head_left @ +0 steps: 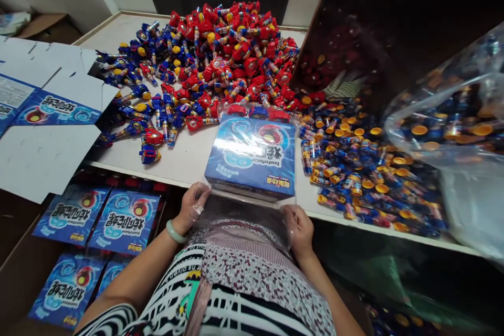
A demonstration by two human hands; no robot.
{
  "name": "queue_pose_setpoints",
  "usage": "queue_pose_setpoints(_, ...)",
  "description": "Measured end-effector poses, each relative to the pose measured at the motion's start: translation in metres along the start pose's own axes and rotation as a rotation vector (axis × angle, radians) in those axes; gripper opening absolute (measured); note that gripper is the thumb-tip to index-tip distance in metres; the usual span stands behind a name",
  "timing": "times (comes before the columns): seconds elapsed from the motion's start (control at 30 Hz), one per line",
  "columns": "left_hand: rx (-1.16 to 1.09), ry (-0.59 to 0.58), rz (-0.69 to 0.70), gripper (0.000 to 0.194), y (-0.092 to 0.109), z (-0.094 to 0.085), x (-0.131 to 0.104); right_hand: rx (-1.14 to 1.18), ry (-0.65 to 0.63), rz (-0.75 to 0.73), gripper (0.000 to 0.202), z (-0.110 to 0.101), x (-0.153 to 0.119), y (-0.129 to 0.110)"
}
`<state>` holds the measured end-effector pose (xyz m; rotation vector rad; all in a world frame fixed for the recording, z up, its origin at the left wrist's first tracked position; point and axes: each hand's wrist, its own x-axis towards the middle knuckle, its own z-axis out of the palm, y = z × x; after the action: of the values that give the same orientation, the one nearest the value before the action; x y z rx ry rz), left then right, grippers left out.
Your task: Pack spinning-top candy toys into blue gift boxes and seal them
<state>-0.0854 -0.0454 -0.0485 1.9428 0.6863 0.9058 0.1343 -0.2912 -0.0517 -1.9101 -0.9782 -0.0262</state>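
A blue printed box lies at the table's front edge, inside a clear plastic bag whose open end hangs toward me. My left hand, with a pale bangle on the wrist, pinches the left corner of the bag's mouth. On the other side my right hand grips the right corner of the same bag, fingers closed. Between both hands the film is stretched out. Red and blue toy tops show just past the box's far edge.
Red toys and blue toys are heaped at the back. Small tubes with yellow ends cover the right side, beside a large plastic bag. Flat box cardboard juts in at left. Blue boxes sit in a carton below.
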Motion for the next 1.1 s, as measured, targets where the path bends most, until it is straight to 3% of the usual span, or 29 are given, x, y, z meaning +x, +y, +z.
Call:
queue_pose_setpoints(0.13, -0.046, -0.285, 0.033, 0.026, -0.002, -0.01, 0.003, 0.068, -0.044, -0.064, 0.021, 0.003, -0.012, -0.008)
queue_pose_setpoints(0.2, -0.03, -0.36, 0.014, 0.027, -0.002, -0.008, 0.009, 0.078, -0.09, -0.079, 0.02, 0.006, -0.008, -0.013)
queue_pose_setpoints(0.27, -0.037, -0.313, -0.018, 0.027, 0.004, -0.004, 0.015, 0.102, -0.133, -0.047, 0.02, 0.006, 0.003, -0.019)
queue_pose_setpoints(0.37, -0.054, -0.11, -0.062, 0.024, 0.022, -0.004, 0.021, 0.151, -0.126, 0.068, 0.021, -0.01, 0.019, -0.03)
queue_pose_setpoints(0.47, -0.04, 0.082, -0.092, 0.025, 0.041, -0.023, 0.023, 0.13, -0.03, 0.18, 0.021, -0.04, 0.023, -0.038)
queue_pose_setpoints(0.53, -0.024, 0.118, -0.118, 0.025, 0.045, -0.039, 0.019, 0.047, -0.007, 0.204, 0.023, -0.057, 0.018, -0.039)
queue_pose_setpoints(0.6, 0.006, 0.053, -0.169, 0.023, 0.04, -0.05, 0.011, -0.061, -0.059, 0.199, 0.024, -0.064, 0.009, -0.038)
queue_pose_setpoints(0.7, 0.089, -0.029, -0.222, 0.018, 0.021, -0.053, -0.01, -0.191, -0.124, 0.277, 0.024, -0.053, -0.007, -0.034)
queue_pose_setpoints(0.83, 0.228, 0.09, -0.132, 0.026, -0.002, -0.049, -0.035, -0.164, -0.145, 0.419, 0.041, -0.034, -0.025, -0.028)
queue_pose_setpoints(0.97, 0.165, 0.171, 0.019, 0.019, -0.003, -0.054, -0.043, -0.125, 0.02, 0.274, 0.052, -0.041, -0.034, -0.017)
queue_pose_setpoints(1.1, -0.13, 0.203, 0.044, 0.016, 0.012, -0.054, -0.035, -0.18, 0.215, -0.066, 0.059, -0.04, -0.028, -0.013)
